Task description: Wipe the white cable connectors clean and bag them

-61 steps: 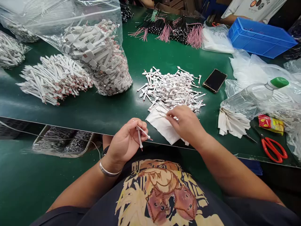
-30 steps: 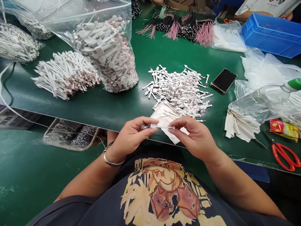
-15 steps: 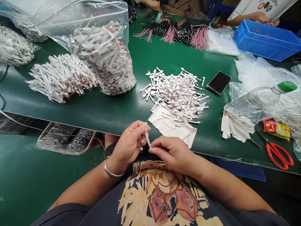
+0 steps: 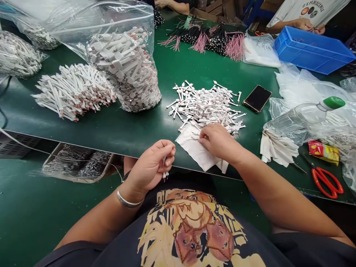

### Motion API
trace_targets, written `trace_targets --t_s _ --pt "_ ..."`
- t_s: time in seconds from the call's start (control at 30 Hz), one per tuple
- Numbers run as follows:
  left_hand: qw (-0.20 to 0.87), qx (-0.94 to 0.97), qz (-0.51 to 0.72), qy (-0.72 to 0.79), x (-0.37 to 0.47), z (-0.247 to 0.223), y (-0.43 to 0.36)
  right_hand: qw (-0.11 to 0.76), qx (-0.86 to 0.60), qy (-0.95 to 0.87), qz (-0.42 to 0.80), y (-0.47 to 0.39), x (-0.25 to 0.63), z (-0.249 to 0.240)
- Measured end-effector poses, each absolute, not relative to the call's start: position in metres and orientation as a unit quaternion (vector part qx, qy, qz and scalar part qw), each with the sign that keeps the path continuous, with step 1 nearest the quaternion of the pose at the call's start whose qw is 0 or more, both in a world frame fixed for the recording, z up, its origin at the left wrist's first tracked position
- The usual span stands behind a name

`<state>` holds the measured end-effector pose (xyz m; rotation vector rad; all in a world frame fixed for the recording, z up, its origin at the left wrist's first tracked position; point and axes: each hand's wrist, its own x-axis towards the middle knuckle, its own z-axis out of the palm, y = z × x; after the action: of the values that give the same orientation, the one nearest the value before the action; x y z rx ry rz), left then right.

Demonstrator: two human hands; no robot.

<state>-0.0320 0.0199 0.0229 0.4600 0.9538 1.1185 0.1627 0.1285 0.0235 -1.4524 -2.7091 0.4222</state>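
My left hand point(image 4: 155, 163) is closed around a few short white cables point(image 4: 165, 174), whose ends stick out below its fingers, just in front of the table edge. Over the near side of a loose pile of short white cables point(image 4: 208, 102), my right hand point(image 4: 218, 142) has its thumb and forefinger pinched on a cable whose tip shows at the fingertips; the palm hides the rest. Beneath that hand lies a white cloth point(image 4: 191, 146), partly covered by the pile.
To the left stand a clear bag of white connectors point(image 4: 125, 70) and a stack of white cables point(image 4: 75, 91). A phone point(image 4: 257, 98), a bottle point(image 4: 300, 116) and red-handled scissors point(image 4: 326, 181) lie rightward. Beyond is a blue bin point(image 4: 311, 50), with another person's hands point(image 4: 310, 26) behind it.
My right hand has left the white cable near my left hand and moved forward and right to the pile. My left hand stays about where it was, still gripping cables.
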Motion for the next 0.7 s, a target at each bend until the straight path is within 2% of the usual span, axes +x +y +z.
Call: trace_targets --t_s 0.1,0.23,0.3,0.43,0.6,0.7 --pt "0.645 0.350 0.459 0.502 -0.032 0.024 0.023 0.035 -0.459 -0.877 0.139 0.125 0.165 0.022" --pt "0.409 0.594 0.375 0.583 -0.031 0.026 0.034 0.076 -0.425 -0.896 0.102 0.116 0.168 0.022" --pt "0.350 0.646 0.351 0.581 -0.027 0.026 0.041 0.100 -0.402 -0.907 0.076 0.109 0.168 0.024" --pt "0.385 0.634 0.387 0.548 -0.020 0.024 0.046 0.165 -0.356 -0.918 0.051 0.093 0.166 0.029" --pt "0.498 0.498 0.463 0.538 -0.022 0.022 0.035 0.289 -0.336 -0.890 0.111 0.079 0.172 0.029" --pt "0.540 0.447 0.468 0.539 -0.027 0.020 0.029 0.319 -0.336 -0.875 0.137 0.073 0.177 0.030"
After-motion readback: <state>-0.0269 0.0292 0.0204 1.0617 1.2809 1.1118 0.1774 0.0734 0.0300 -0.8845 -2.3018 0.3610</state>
